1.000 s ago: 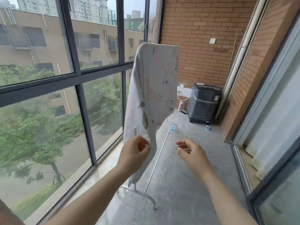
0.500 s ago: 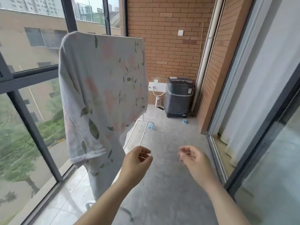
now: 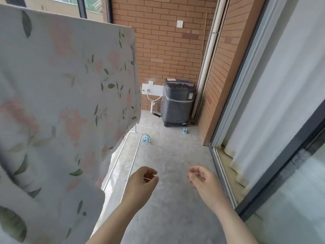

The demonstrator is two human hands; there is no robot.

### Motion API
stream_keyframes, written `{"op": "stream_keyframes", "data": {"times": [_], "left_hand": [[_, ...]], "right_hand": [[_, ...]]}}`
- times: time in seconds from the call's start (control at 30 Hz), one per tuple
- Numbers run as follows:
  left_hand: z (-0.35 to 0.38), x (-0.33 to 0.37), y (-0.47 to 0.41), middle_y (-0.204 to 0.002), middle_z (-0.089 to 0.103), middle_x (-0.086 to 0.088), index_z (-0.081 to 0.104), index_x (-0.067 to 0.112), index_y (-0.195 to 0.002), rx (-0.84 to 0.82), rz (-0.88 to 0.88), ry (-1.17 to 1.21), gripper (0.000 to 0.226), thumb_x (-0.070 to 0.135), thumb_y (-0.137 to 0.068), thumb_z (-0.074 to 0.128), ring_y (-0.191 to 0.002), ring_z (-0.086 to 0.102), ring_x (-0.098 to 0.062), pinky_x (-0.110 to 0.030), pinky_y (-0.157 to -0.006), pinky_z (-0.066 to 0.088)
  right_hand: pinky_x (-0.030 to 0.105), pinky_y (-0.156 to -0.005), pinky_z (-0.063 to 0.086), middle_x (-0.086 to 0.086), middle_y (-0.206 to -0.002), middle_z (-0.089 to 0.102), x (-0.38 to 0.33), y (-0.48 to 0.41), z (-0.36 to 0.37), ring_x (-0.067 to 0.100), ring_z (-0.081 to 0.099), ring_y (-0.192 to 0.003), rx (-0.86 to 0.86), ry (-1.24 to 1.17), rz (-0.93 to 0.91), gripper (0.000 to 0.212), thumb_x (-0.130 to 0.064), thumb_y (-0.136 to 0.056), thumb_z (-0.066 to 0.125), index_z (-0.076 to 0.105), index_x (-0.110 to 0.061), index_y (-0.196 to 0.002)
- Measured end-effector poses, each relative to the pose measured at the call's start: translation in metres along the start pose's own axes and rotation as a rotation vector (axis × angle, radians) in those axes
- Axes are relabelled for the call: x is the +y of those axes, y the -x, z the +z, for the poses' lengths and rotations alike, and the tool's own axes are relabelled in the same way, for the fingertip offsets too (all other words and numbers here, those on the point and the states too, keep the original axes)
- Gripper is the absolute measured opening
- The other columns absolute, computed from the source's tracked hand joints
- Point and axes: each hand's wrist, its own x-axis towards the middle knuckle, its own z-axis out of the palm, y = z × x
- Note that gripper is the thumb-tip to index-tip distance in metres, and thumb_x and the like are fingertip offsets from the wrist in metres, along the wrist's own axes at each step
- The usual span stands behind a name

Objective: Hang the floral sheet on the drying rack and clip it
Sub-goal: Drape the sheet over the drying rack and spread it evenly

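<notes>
The floral sheet (image 3: 58,106), white with pink flowers and green leaves, hangs draped over the drying rack's top bar and fills the left of the view. The rack's low white rails (image 3: 123,161) show below the sheet's right edge. My left hand (image 3: 142,182) hovers to the right of the sheet's lower edge, fingers loosely curled, holding nothing and not touching the cloth. My right hand (image 3: 202,180) floats beside it over the floor, also loosely curled and empty. A blue clip (image 3: 145,138) lies on the floor by the rack's far end; a second blue clip (image 3: 185,131) lies near the washing machine.
A covered grey washing machine (image 3: 177,103) stands against the brick back wall, next to a white pipe (image 3: 205,71). A glass sliding door with a white curtain (image 3: 272,111) runs along the right. The concrete floor (image 3: 172,199) stretches ahead. Windows lie behind the sheet.
The view has swung right and closer, so the sheet now fills the left side. Both hands have dropped lower and stay empty, away from the cloth.
</notes>
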Motion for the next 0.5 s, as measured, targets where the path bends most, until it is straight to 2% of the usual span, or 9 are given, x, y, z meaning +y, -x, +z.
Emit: {"op": "stream_keyframes", "data": {"times": [0.17, 0.5], "left_hand": [[0.03, 0.005, -0.08, -0.085, 0.066, 0.0, 0.064, 0.024, -0.089, -0.038, -0.031, 0.007, 0.009, 0.015, -0.085, 0.064, -0.07, 0.06, -0.013, -0.021, -0.061, 0.047], [0.114, 0.037, -0.244, -0.087, 0.066, 0.003, 0.064, 0.022, -0.092, 0.033, -0.065, -0.036, 0.009, 0.016, -0.086, 0.063, -0.079, 0.063, -0.018, -0.022, -0.066, 0.049]], "right_hand": [[0.031, -0.078, 0.055, 0.003, -0.09, 0.069, 0.019, -0.083, -0.006, 0.016, 0.066, -0.087, 0.003, -0.026, 0.042, 0.008, -0.016, -0.091, 0.062, 0.065, -0.022, -0.096], [0.026, -0.076, 0.054, -0.003, -0.093, 0.069, 0.054, -0.277, -0.049, 0.011, 0.066, -0.088, -0.077, -0.032, 0.045, 0.015, -0.016, -0.091, 0.061, 0.063, -0.031, -0.092]]}}
